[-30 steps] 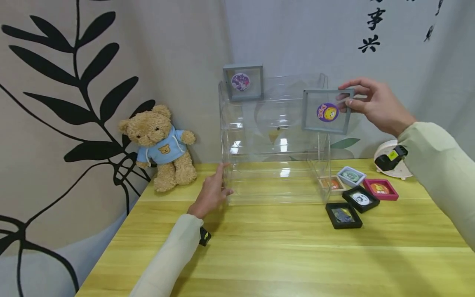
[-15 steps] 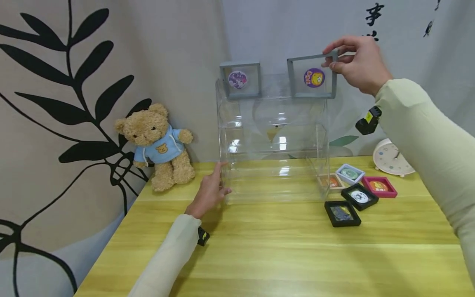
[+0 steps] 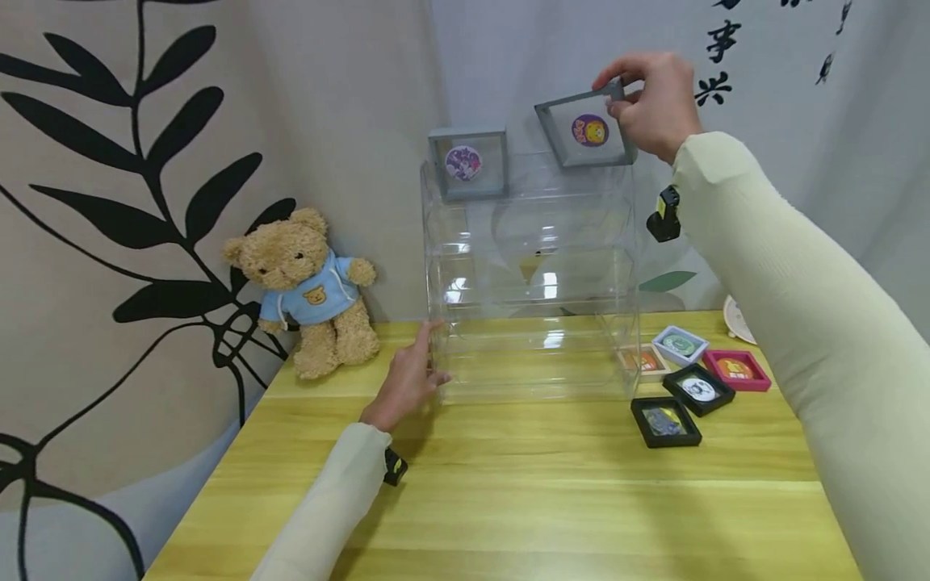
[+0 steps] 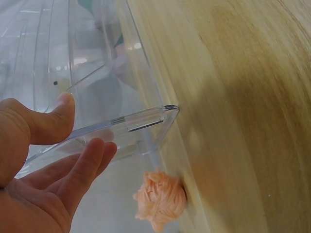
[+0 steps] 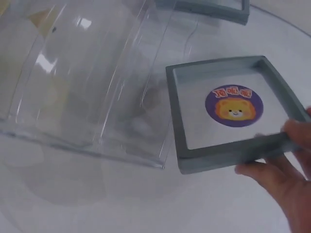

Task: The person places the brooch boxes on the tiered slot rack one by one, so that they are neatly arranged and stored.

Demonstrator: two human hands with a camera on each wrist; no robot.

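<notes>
A clear plastic tiered display rack (image 3: 538, 278) stands on the wooden table. My left hand (image 3: 403, 379) is at its lower left side. In the left wrist view, the thumb (image 4: 60, 119) and fingers lie on either side of the rack's clear side panel (image 4: 146, 116), holding it. My right hand (image 3: 657, 105) grips a corner of a grey square floating display frame (image 3: 558, 137), tilted above the rack's top right. A round purple sticker with a yellow animal face (image 5: 234, 108) shows in its clear window. Another grey display frame (image 3: 441, 173) stands on the rack's top tier at left.
Right of the rack lie several small frames, among them black (image 3: 667, 440), pink (image 3: 763, 381) and pale blue (image 3: 699, 337) ones. A teddy bear (image 3: 316, 290) sits at left. A white clock (image 3: 737, 323) is partly behind the right sleeve. An orange yarn-like ball (image 4: 160, 200) lies beside the rack.
The right hand has raised the grey frame from the rack's right side and carried it leftward, above the top tier, tilting it. The left hand has stayed at the rack's side.
</notes>
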